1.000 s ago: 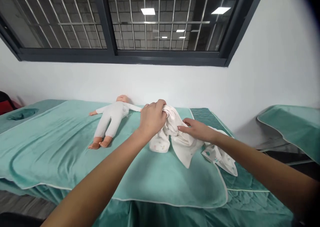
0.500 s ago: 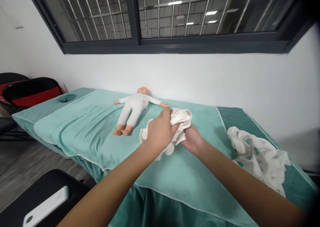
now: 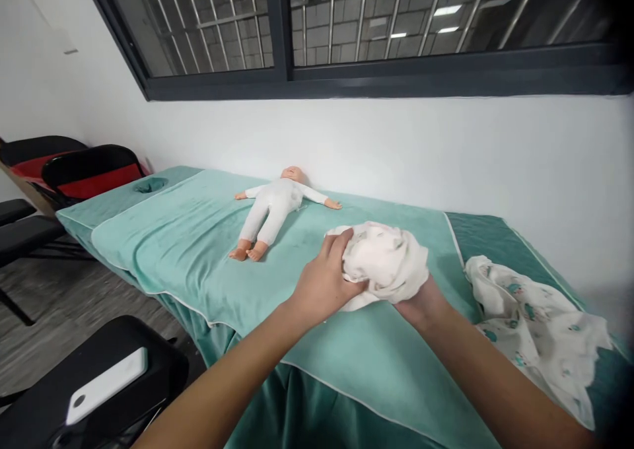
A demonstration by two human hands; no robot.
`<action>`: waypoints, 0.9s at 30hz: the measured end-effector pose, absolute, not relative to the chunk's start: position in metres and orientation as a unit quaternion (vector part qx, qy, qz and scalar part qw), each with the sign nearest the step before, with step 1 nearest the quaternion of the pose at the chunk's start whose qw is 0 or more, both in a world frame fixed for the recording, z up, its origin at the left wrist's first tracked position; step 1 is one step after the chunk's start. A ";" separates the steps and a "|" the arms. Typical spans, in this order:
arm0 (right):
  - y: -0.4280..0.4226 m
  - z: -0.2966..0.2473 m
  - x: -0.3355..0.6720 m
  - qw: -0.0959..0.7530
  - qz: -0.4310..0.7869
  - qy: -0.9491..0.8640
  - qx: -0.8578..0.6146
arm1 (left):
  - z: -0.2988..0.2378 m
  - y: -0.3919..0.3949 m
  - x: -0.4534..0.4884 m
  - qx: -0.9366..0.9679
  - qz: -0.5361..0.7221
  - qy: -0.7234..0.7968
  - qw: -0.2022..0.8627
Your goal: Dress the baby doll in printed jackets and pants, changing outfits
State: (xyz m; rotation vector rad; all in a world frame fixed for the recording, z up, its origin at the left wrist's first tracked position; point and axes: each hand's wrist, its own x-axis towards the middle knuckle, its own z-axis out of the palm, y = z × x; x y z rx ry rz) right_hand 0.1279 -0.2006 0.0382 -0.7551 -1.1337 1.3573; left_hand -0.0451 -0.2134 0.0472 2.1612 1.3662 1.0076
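Note:
Between my two hands is a bunched-up white baby garment (image 3: pixel 389 261), held above the green bed (image 3: pixel 386 363). My left hand (image 3: pixel 324 280) grips its left side, thumb in front and fingers over the top. My right hand (image 3: pixel 421 304) holds it from the lower right; most of those fingers are hidden behind the fabric. Beyond my hands, a baby doll (image 3: pixel 277 201) in a white bodysuit lies on its back, arms spread, feet toward me. To the right, a white cloth with green print (image 3: pixel 535 330) lies crumpled on the bed.
A black chair (image 3: pixel 163 370) stands at the lower left with a white phone-like object (image 3: pixel 106 384) on its seat. Red and black folding chairs (image 3: pixel 99 172) are at the far left. A white wall (image 3: pixel 446 152) with a barred window (image 3: pixel 366 82) rises behind the bed.
Both hands have moved right with the garment, which is now bunched into a larger, rounder bundle. The view has shifted slightly; the doll and the printed cloth lie as before.

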 end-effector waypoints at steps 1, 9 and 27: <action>-0.204 0.036 0.136 0.569 0.524 -0.526 -0.353 | 0.048 -0.216 -0.039 0.759 0.351 0.512 0.195; -0.222 0.032 0.200 0.389 0.146 -0.719 -0.557 | 0.070 -0.226 -0.020 0.624 0.523 0.529 0.240; -0.252 0.017 0.146 0.524 0.615 -0.467 -0.360 | 0.041 -0.251 0.001 0.678 0.467 0.458 0.335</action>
